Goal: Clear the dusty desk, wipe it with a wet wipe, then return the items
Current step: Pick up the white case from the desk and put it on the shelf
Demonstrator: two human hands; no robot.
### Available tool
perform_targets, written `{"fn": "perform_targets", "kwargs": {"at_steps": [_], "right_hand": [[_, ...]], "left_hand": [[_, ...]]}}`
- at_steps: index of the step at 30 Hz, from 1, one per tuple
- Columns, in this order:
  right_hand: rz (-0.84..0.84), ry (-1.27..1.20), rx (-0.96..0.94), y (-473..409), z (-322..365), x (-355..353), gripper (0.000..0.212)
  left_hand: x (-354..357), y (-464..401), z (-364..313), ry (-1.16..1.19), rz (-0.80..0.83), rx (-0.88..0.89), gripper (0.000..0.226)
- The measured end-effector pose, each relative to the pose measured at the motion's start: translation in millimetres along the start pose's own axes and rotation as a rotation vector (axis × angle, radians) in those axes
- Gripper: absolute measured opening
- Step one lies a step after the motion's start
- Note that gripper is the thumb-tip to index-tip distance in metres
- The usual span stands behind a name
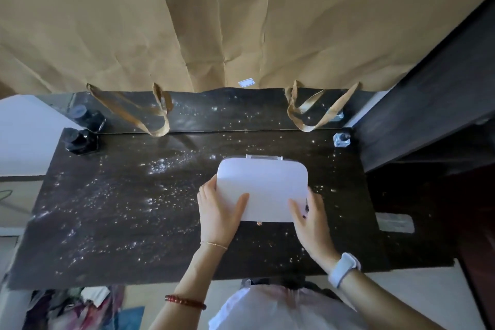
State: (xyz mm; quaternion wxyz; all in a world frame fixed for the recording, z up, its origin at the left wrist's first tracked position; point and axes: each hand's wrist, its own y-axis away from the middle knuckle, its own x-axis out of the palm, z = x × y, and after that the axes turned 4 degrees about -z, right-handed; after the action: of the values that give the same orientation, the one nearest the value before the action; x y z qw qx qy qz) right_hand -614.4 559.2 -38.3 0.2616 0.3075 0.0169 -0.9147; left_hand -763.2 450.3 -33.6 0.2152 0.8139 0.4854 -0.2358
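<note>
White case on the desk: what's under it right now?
Around the white case, gripped by the left hand and right hand, the dark desk shows scattered white dust. Whether dust or anything else lies beneath the case is hidden.

The left half of the dusty tabletop [112, 211] lies open, a broad bare stretch in front of the black ink bottle [81, 142] at the back left corner. Along the back edge two loops of brown paper-bag handles [158, 115] hang down over the mirror strip, one at the left and one at the right. A small clear glass bottle [341, 140] stands at the back right corner. The white case [263, 190] fills the centre right, with a hand on each side of it. A dark cabinet wall [428, 115] closes the right side.
</note>
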Motion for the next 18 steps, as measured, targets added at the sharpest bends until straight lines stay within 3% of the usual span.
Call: {"fn": "perform_targets", "kwargs": {"at_steps": [6, 13, 15, 17, 18], "right_hand": [[-0.237, -0.006, -0.093, 16.3, -41.2, -75.9, 0.052], [-0.345, -0.173, 0.080, 32.7, -113.8, -181.8, 0.069], [-0.351, -0.206, 0.108, 31.5, -133.0, -214.7, 0.059], [-0.373, -0.231, 0.104, 22.6, -150.7, -248.9, 0.034], [-0.381, -0.241, 0.077, 15.4, -157.8, -263.5, 0.033]], "left_hand": [[53.3, 37.0, -62.9, 0.097, 0.105, 0.196, 0.075], [143.1, 101.7, -140.3, 0.053, 0.176, 0.386, 0.075], [171.5, 121.9, -160.0, 0.029, 0.171, 0.396, 0.076], [201.9, 138.4, -181.4, 0.022, 0.177, 0.394, 0.080], [215.5, 144.1, -193.1, 0.019, 0.185, 0.391, 0.080]]}}
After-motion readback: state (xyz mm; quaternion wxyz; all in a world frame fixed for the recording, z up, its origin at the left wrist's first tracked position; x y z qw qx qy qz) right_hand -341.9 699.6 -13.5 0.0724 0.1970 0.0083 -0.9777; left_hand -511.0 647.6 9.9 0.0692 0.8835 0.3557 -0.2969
